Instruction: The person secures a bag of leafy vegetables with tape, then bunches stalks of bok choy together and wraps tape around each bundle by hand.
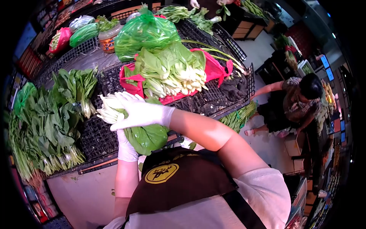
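Both of my hands wear white gloves and hold a bunch of leafy greens with pale stems [146, 137] at the display's front edge. My right hand [143, 110] lies across the stems from above, its fingers wrapped over them. Below and behind the bunch is my left hand [127, 147], closed on it from underneath, its fingers mostly hidden. The white stem ends point left and the green leaves hang toward me. Just beyond, a heap of similar greens [167, 70] rests on an opened pink bag [217, 68].
Tied dark-green bunches [49, 122] fill the left of the black crate display [97, 139]. Behind the heap stand a green plastic bag of vegetables [146, 34] and a jar [108, 38]. Another person [293, 99] bends beside shelves at right.
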{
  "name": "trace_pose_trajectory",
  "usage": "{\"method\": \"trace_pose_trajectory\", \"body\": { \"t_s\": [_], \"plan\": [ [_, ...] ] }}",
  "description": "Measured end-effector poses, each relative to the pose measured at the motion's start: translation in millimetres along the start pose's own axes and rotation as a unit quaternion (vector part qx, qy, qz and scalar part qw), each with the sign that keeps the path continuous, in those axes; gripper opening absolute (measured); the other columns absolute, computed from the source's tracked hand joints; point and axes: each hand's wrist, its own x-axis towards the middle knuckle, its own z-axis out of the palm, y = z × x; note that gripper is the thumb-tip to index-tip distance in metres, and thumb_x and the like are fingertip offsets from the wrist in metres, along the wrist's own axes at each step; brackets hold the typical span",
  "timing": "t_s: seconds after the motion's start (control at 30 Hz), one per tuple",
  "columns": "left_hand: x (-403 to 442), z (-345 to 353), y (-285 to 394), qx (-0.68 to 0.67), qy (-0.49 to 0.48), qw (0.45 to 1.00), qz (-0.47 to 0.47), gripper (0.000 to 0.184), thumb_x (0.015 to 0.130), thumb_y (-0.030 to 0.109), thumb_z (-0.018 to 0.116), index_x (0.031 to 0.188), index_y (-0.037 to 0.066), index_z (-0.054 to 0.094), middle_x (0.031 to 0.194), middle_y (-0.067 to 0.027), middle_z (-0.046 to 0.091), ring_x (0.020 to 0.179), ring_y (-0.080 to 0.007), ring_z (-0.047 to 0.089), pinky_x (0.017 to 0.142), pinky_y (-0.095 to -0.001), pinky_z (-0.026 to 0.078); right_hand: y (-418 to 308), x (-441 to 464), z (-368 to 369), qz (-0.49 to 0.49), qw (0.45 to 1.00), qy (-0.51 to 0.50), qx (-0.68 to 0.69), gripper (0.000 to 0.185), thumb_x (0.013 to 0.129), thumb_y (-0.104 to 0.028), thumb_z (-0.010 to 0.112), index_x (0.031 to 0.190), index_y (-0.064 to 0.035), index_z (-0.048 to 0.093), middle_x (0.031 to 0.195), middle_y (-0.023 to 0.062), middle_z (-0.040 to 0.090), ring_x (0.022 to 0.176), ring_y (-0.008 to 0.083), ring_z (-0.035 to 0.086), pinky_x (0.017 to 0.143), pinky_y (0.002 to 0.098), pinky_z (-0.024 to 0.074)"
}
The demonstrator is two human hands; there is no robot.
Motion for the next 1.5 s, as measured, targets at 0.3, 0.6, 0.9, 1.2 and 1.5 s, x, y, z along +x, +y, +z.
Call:
{"method": "trace_pose_trajectory", "body": {
  "t_s": [0.3, 0.6, 0.9, 1.2, 1.5],
  "plan": [
    [-24, -6, 35, -0.091, 0.024, 0.992, -0.082, 0.072, 0.083, 0.056, 0.053, 0.137, 0.009, 0.041, 0.135, -0.0146, 0.048, 0.121, -0.0310, 0.049, 0.102, -0.0474, 0.040, 86, -11, -88, 0.164, 0.870, 0.154, -0.439, 0.045, 0.077, -0.043, 0.069, 0.096, -0.0024, 0.067, 0.083, 0.0180, 0.066, 0.079, 0.0338, 0.065, 0.074, 0.0419, 0.0522],
    [-19, -5, 50, -0.061, 0.043, 0.995, -0.073, 0.068, 0.084, 0.048, 0.056, 0.136, 0.007, 0.042, 0.129, -0.0162, 0.053, 0.116, -0.0315, 0.054, 0.100, -0.0471, 0.043, 42, -23, -172, 0.005, 0.927, 0.374, 0.029, 0.023, 0.078, -0.027, 0.071, 0.085, -0.0051, 0.068, 0.076, -0.0006, 0.062, 0.072, 0.0092, 0.055, 0.068, 0.0261, 0.0457],
    [24, -2, 99, 0.148, 0.037, 0.988, 0.009, 0.052, 0.079, 0.013, 0.064, 0.127, 0.003, 0.049, 0.113, -0.0106, 0.061, 0.100, -0.0232, 0.062, 0.087, -0.0377, 0.051, -89, -70, -228, -0.107, 0.989, 0.105, 0.007, 0.021, 0.083, -0.022, 0.067, 0.093, -0.0050, 0.069, 0.091, 0.0014, 0.066, 0.091, 0.0098, 0.058, 0.088, 0.0263, 0.0432],
    [34, 17, 72, 0.043, -0.069, 0.985, -0.155, 0.039, 0.091, 0.013, 0.055, 0.128, 0.003, 0.049, 0.120, -0.0108, 0.059, 0.105, -0.0189, 0.060, 0.091, -0.0331, 0.050, -29, 49, -100, 0.051, 0.996, -0.048, 0.052, 0.027, 0.081, -0.031, 0.071, 0.090, -0.0051, 0.069, 0.082, 0.0006, 0.067, 0.078, 0.0063, 0.055, 0.074, 0.0231, 0.0453],
    [25, 11, 58, -0.025, -0.127, 0.981, -0.144, 0.044, 0.097, 0.019, 0.048, 0.138, 0.006, 0.037, 0.130, -0.0098, 0.051, 0.115, -0.0208, 0.055, 0.099, -0.0357, 0.045, -7, 26, -37, -0.083, 0.942, 0.326, 0.001, 0.057, 0.082, -0.034, 0.071, 0.124, -0.0017, 0.048, 0.116, 0.0092, 0.052, 0.109, 0.0134, 0.048, 0.092, 0.0303, 0.0402]
  ]
}}
